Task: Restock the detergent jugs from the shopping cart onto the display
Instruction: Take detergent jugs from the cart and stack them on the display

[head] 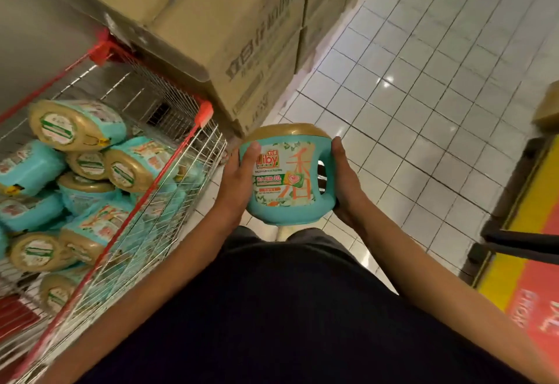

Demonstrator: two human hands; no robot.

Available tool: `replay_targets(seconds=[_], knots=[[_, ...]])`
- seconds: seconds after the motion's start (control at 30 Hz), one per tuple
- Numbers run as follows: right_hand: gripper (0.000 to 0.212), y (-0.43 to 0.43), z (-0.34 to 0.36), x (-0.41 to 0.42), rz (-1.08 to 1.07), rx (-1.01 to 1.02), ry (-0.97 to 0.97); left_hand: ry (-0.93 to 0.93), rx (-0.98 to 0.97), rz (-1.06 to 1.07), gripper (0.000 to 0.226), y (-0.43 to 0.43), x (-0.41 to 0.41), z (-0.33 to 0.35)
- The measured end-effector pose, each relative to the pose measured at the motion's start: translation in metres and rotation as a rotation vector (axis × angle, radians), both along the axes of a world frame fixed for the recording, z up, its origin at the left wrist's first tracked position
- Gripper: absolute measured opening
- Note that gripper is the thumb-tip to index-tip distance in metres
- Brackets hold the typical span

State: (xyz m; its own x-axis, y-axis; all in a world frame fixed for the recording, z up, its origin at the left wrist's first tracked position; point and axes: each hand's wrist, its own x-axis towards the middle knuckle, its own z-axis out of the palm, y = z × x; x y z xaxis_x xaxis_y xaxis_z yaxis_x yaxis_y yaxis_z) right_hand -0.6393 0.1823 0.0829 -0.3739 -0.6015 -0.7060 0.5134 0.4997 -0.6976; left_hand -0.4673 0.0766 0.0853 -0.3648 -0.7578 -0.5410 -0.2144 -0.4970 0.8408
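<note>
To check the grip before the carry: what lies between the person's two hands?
In the head view, one teal detergent jug lies between the left hand and the right hand, which hold its two sides.

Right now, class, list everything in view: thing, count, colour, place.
held jug: one, teal with gold cap, between both hands, centre
carted jugs: at least seven, teal and gold, heaped in cart
shopping cart: one, wire with red trim, left
cardboard boxes: several, tan, stacked top centre
floor: white tiles, right
floor panel: one, yellow and red, right edge
left hand: one, grips jug's left side
right hand: one, cups jug's handle side
</note>
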Motion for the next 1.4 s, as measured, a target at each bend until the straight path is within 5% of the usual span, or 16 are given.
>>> replay_targets(seconds=[0.57,0.97,1.4], knots=[[0.064,-0.034,0.007,-0.181,-0.44,0.022,0.02,0.047,0.08,-0.444,0.045,-0.098,-0.244,-0.002],[0.08,-0.11,0.008,-0.294,-0.696,-0.002,-0.017,0.043,0.088,-0.704,0.047,-0.197,-0.396,0.002],[0.083,-0.175,-0.011,-0.462,-0.555,0.005,-0.063,-0.004,0.111,-0.597,0.051,-0.252,-0.537,-0.01]])
